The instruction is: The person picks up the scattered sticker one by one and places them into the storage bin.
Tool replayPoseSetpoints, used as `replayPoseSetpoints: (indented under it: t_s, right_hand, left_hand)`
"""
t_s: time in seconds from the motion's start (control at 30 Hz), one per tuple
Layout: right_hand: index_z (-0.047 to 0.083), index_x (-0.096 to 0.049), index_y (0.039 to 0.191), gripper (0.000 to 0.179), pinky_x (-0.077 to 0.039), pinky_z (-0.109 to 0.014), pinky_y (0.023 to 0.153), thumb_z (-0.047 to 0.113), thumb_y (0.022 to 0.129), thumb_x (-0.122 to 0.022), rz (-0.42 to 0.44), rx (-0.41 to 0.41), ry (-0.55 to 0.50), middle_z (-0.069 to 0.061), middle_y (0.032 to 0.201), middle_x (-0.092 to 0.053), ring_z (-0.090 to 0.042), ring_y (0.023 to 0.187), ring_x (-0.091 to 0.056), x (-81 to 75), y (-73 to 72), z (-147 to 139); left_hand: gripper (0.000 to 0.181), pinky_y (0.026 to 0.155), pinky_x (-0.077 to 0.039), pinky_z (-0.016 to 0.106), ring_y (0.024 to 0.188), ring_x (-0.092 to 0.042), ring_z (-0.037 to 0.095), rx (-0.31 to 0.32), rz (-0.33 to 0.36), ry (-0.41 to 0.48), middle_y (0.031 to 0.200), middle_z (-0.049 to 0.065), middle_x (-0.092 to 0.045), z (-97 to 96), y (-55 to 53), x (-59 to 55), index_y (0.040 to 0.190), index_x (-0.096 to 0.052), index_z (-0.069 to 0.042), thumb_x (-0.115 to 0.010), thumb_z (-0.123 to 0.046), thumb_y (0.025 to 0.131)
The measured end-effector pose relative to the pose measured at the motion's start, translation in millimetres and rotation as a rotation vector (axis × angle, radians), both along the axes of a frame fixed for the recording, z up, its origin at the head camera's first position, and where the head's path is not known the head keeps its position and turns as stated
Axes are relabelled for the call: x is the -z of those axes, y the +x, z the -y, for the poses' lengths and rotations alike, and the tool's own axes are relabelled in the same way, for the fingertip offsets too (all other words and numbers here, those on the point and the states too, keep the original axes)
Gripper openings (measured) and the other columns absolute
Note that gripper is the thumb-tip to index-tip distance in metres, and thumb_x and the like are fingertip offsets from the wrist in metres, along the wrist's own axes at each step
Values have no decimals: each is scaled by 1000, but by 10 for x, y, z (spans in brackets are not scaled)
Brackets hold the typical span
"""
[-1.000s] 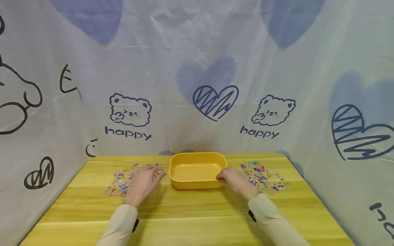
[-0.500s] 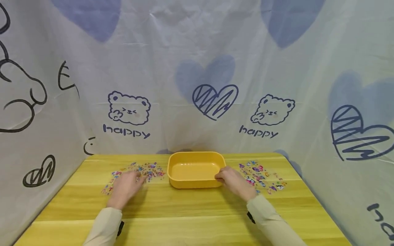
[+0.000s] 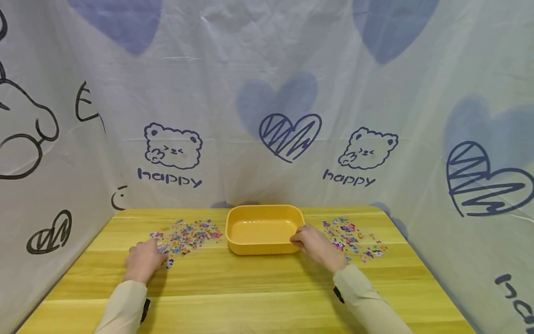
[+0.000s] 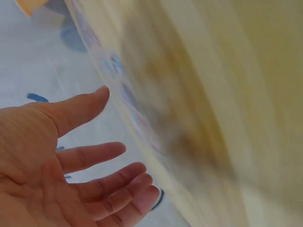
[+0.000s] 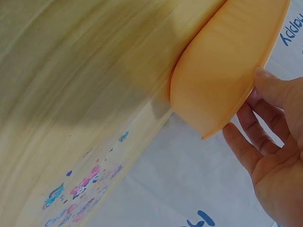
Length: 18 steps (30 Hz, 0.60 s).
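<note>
A yellow rectangular plastic tub (image 3: 264,249) stands at the table's back, with nothing visible inside. My right hand (image 3: 318,247) pinches its near right corner at the rim; in the right wrist view, the thumb (image 5: 271,85) and fingers lie on either side of that edge. Left of the tub lies a spread of small colourful flat pieces (image 3: 193,235), which look like stickers. My left hand (image 3: 143,261) is at the near left edge of this spread. The left wrist view shows its fingers (image 4: 102,189) relaxed and apart, holding nothing.
A second spread of small colourful flat pieces (image 3: 349,239) lies right of the tub, beside my right forearm. The wood-grain table (image 3: 250,297) is bounded by a white printed curtain (image 3: 233,171) at the back and sides.
My left hand has moved left and toward me, across the left spread, uncovering more pieces. My right hand has stayed at the tub's corner. The view has shifted slightly.
</note>
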State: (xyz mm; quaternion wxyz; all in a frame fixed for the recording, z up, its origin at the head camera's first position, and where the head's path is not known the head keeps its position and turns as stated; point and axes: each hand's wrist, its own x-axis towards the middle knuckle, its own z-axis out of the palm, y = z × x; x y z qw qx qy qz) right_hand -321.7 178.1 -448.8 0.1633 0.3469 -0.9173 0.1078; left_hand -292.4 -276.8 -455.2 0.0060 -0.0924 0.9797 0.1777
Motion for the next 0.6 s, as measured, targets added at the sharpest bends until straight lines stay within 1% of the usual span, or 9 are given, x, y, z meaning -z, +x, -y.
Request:
replayPoseSetpoints:
  t_s: [0.07,0.13,0.2,0.23,0.33,0.4,0.47,0.53,0.6]
  right_hand:
    - [9,-78,97,11,-54,-31,78,7,90,-70,13,11,3,-1,92,-71,-16,86,-60,-11,10,-7]
    - [9,-78,99,12,-54,-31,78,7,90,-70,30,24,9,-1,92,-70,-16,86,-60,-19,19,-13]
    - [9,-77,100,13,-54,-31,79,7,90,-70,42,35,19,-1,93,-70,-16,86,-60,-25,26,-19]
    - [8,-77,101,14,-54,-31,79,6,90,-69,45,38,24,-1,93,-70,-16,87,-60,-27,28,-20]
    - [9,-77,102,15,-54,-31,79,6,90,-69,43,36,32,-1,92,-69,-16,86,-60,-29,31,-25]
    - [9,-77,102,16,-53,-30,78,4,90,-69,38,30,35,-1,92,-69,-16,86,-60,-28,29,-28]
    - [9,-77,101,16,-53,-30,78,4,89,-69,33,24,35,-1,91,-69,-16,85,-59,-25,28,-34]
    - [9,-77,101,15,-53,-30,77,3,89,-69,35,22,31,-2,90,-69,-16,84,-59,-20,29,-42]
    - [9,-77,100,15,-53,-30,76,3,89,-69,37,21,26,-2,90,-69,-16,84,-59,-16,34,-47]
  left_hand:
    - [33,61,-45,54,96,-49,57,-12,7,16,103,41,-52,48,-11,21,95,-60,5,-68,-27,89]
    - [39,66,-45,57,100,-45,61,-20,17,28,108,46,-47,91,-19,41,103,-60,7,-67,-28,89]
    - [40,69,-45,58,100,-43,62,-24,31,34,107,47,-45,131,-27,58,105,-58,8,-66,-28,89]
    - [39,69,-45,58,99,-44,62,-26,38,39,105,47,-46,148,-28,61,102,-59,8,-65,-28,89]
    - [36,68,-44,53,92,-48,59,-28,41,48,94,40,-51,197,-41,56,84,-57,3,-69,-31,88]
    - [38,68,-44,52,88,-52,56,-24,29,47,88,34,-55,223,-52,46,80,-56,2,-73,-31,86]
    - [39,69,-44,53,83,-55,49,-14,13,42,82,28,-58,246,-59,37,79,-55,2,-76,-31,84]
    - [41,72,-44,54,78,-56,41,-6,3,37,78,22,-58,258,-67,27,79,-54,3,-79,-30,81]
    - [42,72,-45,52,74,-53,34,0,5,39,75,18,-56,269,-76,18,78,-53,1,-80,-30,80]
